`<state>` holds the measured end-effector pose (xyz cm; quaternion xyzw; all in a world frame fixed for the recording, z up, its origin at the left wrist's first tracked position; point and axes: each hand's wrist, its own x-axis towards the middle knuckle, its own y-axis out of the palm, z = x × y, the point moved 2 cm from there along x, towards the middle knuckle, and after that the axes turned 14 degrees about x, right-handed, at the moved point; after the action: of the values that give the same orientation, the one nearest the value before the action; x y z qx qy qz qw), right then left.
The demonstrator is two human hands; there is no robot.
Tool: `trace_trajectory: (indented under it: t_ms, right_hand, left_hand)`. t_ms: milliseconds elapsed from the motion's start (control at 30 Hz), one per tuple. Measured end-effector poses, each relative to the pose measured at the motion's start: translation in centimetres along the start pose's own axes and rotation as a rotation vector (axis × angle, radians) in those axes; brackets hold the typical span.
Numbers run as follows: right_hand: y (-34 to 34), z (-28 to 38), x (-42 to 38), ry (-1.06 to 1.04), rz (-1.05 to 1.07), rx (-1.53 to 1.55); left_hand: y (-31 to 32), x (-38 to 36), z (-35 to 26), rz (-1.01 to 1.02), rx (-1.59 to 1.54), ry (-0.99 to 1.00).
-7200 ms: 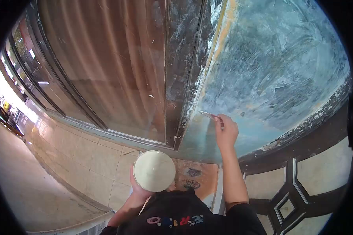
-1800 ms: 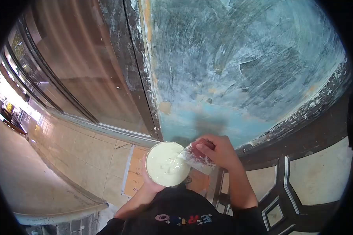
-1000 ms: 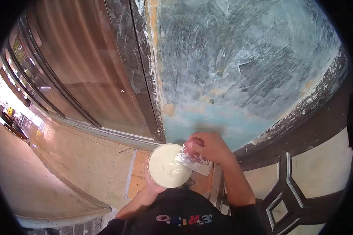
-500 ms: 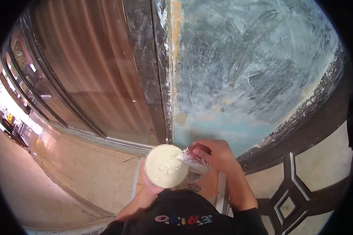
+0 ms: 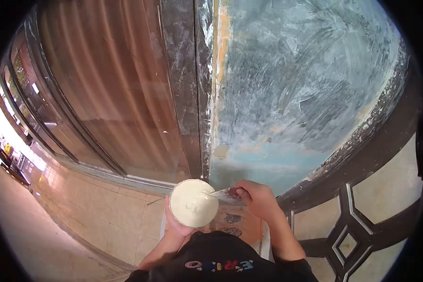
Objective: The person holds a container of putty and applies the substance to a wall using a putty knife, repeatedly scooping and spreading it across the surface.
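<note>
So the left hand (image 5: 179,229) is wrapped round the side of the tub (image 5: 192,207), lower middle of the frame, seemingly keeping its open top level so the pale paste (image 5: 188,199) stays put. Right hand (image 5: 258,199), just right of it, has fingers closed on the scraper (image 5: 228,193), blade angled in at the tub's upper right, probably for easy scooping.

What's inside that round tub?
The tub holds a pale, creamy paste, lumpy in places, with the scraper's tip at its edge. The paste covers the bottom, so nothing underneath it can be seen.
</note>
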<state>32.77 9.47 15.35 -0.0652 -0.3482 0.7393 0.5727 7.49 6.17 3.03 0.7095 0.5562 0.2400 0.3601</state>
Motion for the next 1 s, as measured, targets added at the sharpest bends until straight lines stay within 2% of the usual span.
trace_trajectory:
  t_ms: [67, 133, 267, 367, 433, 567, 633, 667, 733, 767, 800, 833, 867, 933, 967, 1000]
  right_hand:
    - [0.9, -0.3, -0.1, 0.017, -0.013, 0.039]
    - [1.8, -1.0, -0.1, 0.057, -0.023, 0.271]
    - [3.2, -4.0, 0.3, 0.121, -0.058, 0.243]
    - [4.2, -7.3, 1.0, 0.178, -0.168, 0.300]
    - [4.3, -9.9, 1.9, 0.230, -0.318, 0.250]
    - [3.5, -12.2, 4.3, 0.195, -0.391, 0.137]
    - [3.2, -12.5, 5.5, 0.059, -0.436, -0.128]
    - [3.2, -12.8, 6.2, 0.026, -0.414, -0.125]
    - [3.1, -13.2, 6.9, 0.036, -0.430, -0.171]
    - [3.0, -13.0, 7.0, 0.043, -0.445, -0.218]
    - [3.0, -12.8, 6.8, 0.044, -0.441, -0.215]
    - [2.8, -12.4, 6.4, -0.002, -0.523, -0.180]
    - [2.8, -12.0, 6.1, -0.049, -0.609, -0.142]
    - [3.1, -12.4, 5.3, -0.017, -0.549, -0.143]
    - [3.2, -12.6, 5.0, 0.019, -0.492, -0.151]
    - [3.4, -13.0, 5.0, 0.022, -0.494, -0.150]
  left_hand:
    - [-0.9, 0.2, 0.2, -0.026, 0.019, 0.001]
    - [-0.3, 0.2, -0.2, 0.001, -0.068, -0.027]
    - [-0.2, 0.2, -0.7, -0.020, -0.190, -0.056]
    - [-0.2, -0.1, -1.0, -0.039, -0.269, -0.076]
    - [-0.2, -0.3, -1.1, -0.018, -0.230, -0.093]
    - [-0.2, -0.4, -1.3, -0.002, -0.313, -0.093]
    - [-1.2, -0.7, -0.9, 0.025, -0.298, -0.076]
    - [-1.3, -1.1, -1.0, 0.023, -0.297, -0.078]
    - [-0.7, -2.0, -1.3, 0.188, -0.419, -0.024]
    - [-0.4, -2.5, -1.5, 0.185, -0.419, -0.023]
    - [-0.2, -3.1, -1.9, 0.130, 0.033, 0.126]
    - [-0.1, -3.5, -2.3, 0.069, 0.488, 0.270]
    - [-0.5, -3.5, -2.2, 0.065, 0.493, 0.272]
    - [-2.7, -3.2, -1.1, -0.145, 0.047, 0.061]
    - [-4.1, -3.2, -0.4, -0.145, 0.051, 0.061]
    - [-5.4, -3.4, 0.1, -0.151, 0.255, 0.150]
